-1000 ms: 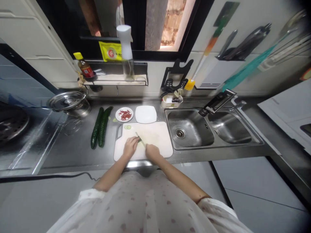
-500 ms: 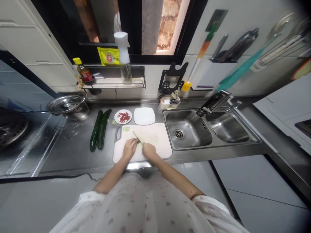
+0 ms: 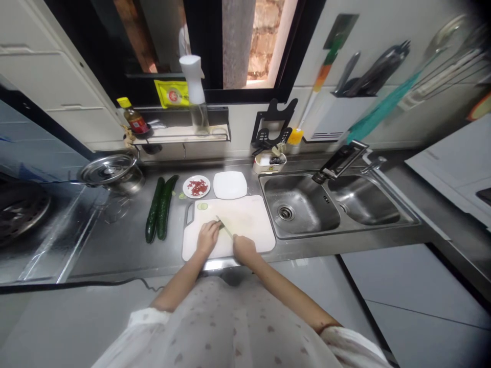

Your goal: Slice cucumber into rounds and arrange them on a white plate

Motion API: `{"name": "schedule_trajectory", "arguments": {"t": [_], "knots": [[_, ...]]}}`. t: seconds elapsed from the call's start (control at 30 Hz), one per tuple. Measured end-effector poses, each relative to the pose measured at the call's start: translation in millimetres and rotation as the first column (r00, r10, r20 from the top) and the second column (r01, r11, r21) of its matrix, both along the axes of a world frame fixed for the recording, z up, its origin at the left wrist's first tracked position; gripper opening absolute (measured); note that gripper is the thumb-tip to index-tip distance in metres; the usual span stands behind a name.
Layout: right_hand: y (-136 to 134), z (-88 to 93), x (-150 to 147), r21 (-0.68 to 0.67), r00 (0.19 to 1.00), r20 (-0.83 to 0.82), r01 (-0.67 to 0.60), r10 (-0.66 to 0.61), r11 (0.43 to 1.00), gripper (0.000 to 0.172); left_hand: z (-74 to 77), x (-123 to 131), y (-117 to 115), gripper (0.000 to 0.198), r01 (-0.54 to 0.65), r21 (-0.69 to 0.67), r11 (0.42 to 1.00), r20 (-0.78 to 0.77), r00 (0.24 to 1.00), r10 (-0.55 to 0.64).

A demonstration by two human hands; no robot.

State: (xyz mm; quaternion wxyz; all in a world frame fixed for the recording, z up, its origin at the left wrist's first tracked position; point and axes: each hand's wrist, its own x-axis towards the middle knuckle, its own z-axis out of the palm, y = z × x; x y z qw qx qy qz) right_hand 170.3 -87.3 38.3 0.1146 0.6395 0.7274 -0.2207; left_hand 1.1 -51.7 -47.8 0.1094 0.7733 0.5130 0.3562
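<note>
My right hand (image 3: 244, 249) is closed round the handle of a kitchen knife (image 3: 225, 226), whose blade slants up and left over the white cutting board (image 3: 253, 220). My left hand (image 3: 208, 236), fingers bent and together, presses a small dark green piece of cucumber (image 3: 221, 225) on the board beside the blade. Most of that piece is hidden by the fingers. A few thin pale green cucumber slices (image 3: 202, 206) lie near the board's upper left corner. Two whole cucumbers (image 3: 164, 207) rest side by side on the counter to the left.
Behind the board stand a small plate (image 3: 185, 187) of chopped red bits and a white square plate (image 3: 230, 185). A lidded steel pot (image 3: 111, 174) is at the back left. To the right is a double sink (image 3: 303, 202) with a black faucet (image 3: 333, 166).
My right hand and the knife have shifted slightly right, away from my left hand, and the blade is turned more edge-on. My left hand stays on the cucumber piece. The view has shifted slightly.
</note>
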Motion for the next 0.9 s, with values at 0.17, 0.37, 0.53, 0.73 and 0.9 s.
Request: {"name": "schedule_trajectory", "arguments": {"t": [0.17, 0.37, 0.53, 0.73, 0.9], "knots": [[9.4, 1.0, -5.5, 0.003, 1.000, -0.017, -0.013, 0.013, 1.000, 0.028, 0.7, 0.2, 0.4, 0.027, -0.007, 0.003, 1.000, -0.007, 1.000, 0.007], [24.7, -4.6, -16.6, 0.044, 0.999, -0.040, 0.004, -0.002, 0.999, 0.028, 2.3, -0.4, 0.4, 0.028, 0.004, -0.007, 1.000, -0.008, 1.000, -0.004], [35.3, -5.1, -21.0, 0.041, 0.997, -0.072, 0.005, -0.002, 0.999, 0.028, 1.4, -1.0, 0.0, 0.029, 0.008, -0.002, 1.000, -0.037, 0.999, -0.008], [39.2, -2.6, -23.0, 0.037, 0.996, -0.093, 0.012, -0.009, 0.999, 0.030, -0.4, -0.9, 0.1, 0.028, -0.001, 0.014, 1.000, -0.052, 0.999, 0.002], [26.4, -2.2, -17.6, 0.047, 0.998, -0.065, 0.016, -0.013, 0.999, 0.029, -2.8, -1.3, 0.4, 0.029, 0.003, 0.015, 1.000, -0.055, 0.998, -0.002]]}}
